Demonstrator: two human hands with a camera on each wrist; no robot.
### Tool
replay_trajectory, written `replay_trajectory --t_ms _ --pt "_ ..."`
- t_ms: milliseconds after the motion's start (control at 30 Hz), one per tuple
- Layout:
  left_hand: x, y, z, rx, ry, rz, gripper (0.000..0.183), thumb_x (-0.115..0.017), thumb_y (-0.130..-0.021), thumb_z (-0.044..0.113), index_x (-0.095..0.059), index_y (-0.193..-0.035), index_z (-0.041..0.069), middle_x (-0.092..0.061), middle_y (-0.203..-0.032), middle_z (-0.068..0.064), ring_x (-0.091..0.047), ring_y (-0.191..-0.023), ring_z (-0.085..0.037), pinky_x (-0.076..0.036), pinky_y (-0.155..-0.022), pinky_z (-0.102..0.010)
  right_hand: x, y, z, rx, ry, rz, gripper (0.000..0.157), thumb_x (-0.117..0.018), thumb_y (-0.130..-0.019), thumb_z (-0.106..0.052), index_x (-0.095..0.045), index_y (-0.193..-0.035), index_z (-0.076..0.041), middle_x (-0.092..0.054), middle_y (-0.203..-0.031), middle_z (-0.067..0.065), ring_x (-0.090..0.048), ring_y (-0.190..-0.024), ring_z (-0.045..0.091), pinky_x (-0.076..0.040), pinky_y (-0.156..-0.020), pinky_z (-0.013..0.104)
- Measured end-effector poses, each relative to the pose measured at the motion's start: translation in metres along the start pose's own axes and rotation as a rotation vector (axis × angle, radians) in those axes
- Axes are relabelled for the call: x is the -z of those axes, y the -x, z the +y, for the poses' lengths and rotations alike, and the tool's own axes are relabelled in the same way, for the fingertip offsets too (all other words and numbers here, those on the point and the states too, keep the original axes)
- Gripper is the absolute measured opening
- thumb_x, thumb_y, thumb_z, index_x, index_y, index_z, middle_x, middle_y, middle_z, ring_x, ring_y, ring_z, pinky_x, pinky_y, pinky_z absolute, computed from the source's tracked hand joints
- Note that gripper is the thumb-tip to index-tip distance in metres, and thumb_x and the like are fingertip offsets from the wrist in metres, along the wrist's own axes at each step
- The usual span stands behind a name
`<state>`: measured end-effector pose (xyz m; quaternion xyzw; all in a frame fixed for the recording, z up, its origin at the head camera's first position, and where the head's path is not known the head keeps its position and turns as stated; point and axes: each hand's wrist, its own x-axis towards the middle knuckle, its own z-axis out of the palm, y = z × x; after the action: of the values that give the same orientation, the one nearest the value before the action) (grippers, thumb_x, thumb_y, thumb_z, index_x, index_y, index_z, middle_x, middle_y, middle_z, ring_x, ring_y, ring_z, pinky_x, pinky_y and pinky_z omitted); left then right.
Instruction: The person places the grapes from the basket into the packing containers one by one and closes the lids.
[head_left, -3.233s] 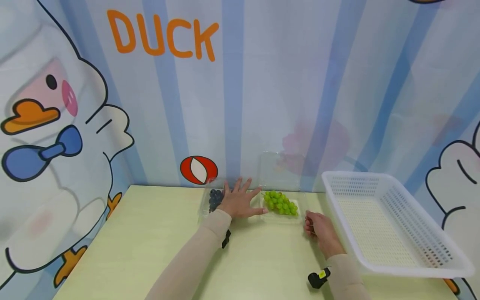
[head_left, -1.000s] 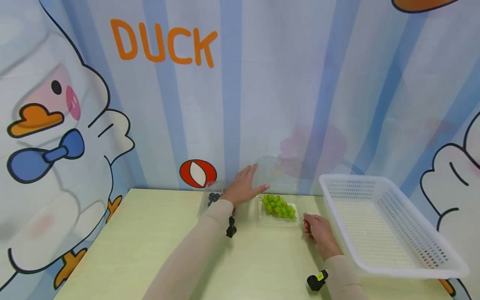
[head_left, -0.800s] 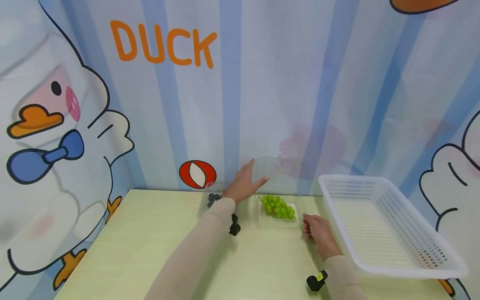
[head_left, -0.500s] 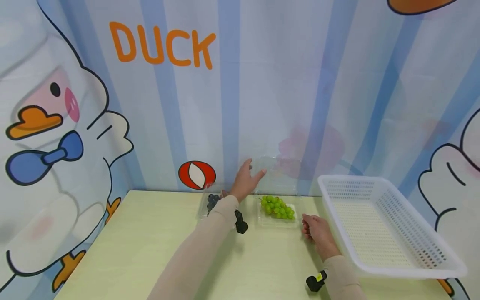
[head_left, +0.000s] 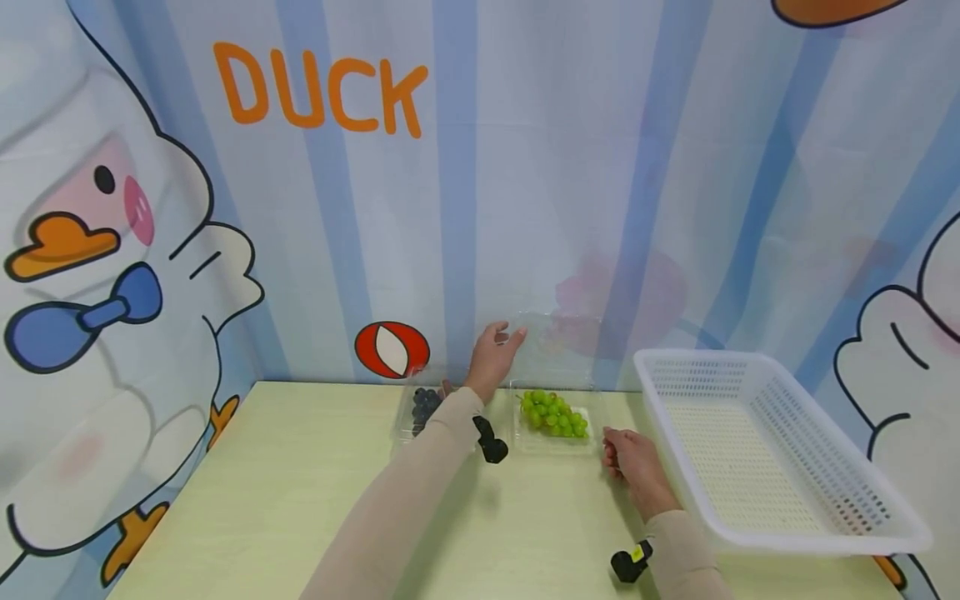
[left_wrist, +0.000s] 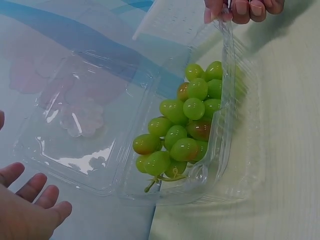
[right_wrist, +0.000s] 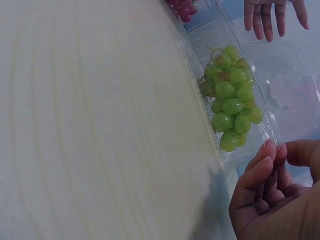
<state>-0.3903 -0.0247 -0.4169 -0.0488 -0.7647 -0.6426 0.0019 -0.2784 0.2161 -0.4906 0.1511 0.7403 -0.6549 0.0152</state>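
Observation:
A bunch of green grapes [head_left: 553, 414] lies in a clear plastic clamshell box [left_wrist: 227, 107] near the back of the table. Its lid [left_wrist: 82, 122] is swung up behind the grapes, toward the backdrop. My right hand [head_left: 636, 467] pinches the box's near right corner between thumb and fingertips, plainly seen in the right wrist view. My left hand [head_left: 491, 362] hovers beside the lid's left edge, fingers loosely bent and apart, holding nothing; in the left wrist view its fingers [left_wrist: 47, 197] show a gap from the lid.
Left of the green grapes, partly behind my left arm, a second clear box holds dark grapes [head_left: 426, 407]. Reddish grapes [right_wrist: 184, 7] show at the top of the right wrist view. A white perforated basket [head_left: 738, 458] stands right; a printed curtain [head_left: 525, 183] hangs behind.
My left hand has moved from spread over the dark grapes' box up and rightward to beside the lid, turning and bending its fingers. The right hand has stayed at the box corner.

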Motion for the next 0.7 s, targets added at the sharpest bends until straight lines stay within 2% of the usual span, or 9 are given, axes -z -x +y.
replay_trajectory --t_ms 367,700 --pt "-0.0019 0.0029 0.0014 -0.053 0.002 0.034 0.058 -0.058 -0.102 0.049 -0.05 -0.149 0.017 -0.053 -0.144 -0.012 -0.052 -0.131 -0.032 -0.047 -0.103 -0.053 0.001 0.001 -0.0006 0.003 0.007 0.0 0.033 -0.051 -0.107 -0.028 -0.059 -0.101 0.003 -0.057 -0.074 -0.002 -0.051 -0.061 0.007 -0.044 -0.055 0.021" --pt "-0.0004 -0.0022 -0.0065 -0.096 -0.02 0.063 0.045 -0.056 -0.105 0.041 -0.057 -0.142 0.016 -0.058 -0.136 -0.009 -0.056 -0.125 -0.029 -0.049 -0.1 -0.051 0.0007 0.0007 0.0003 0.001 0.013 0.0 0.032 -0.051 -0.107 -0.028 -0.059 -0.1 0.002 -0.057 -0.074 -0.001 -0.051 -0.061 0.008 -0.044 -0.055 0.023"
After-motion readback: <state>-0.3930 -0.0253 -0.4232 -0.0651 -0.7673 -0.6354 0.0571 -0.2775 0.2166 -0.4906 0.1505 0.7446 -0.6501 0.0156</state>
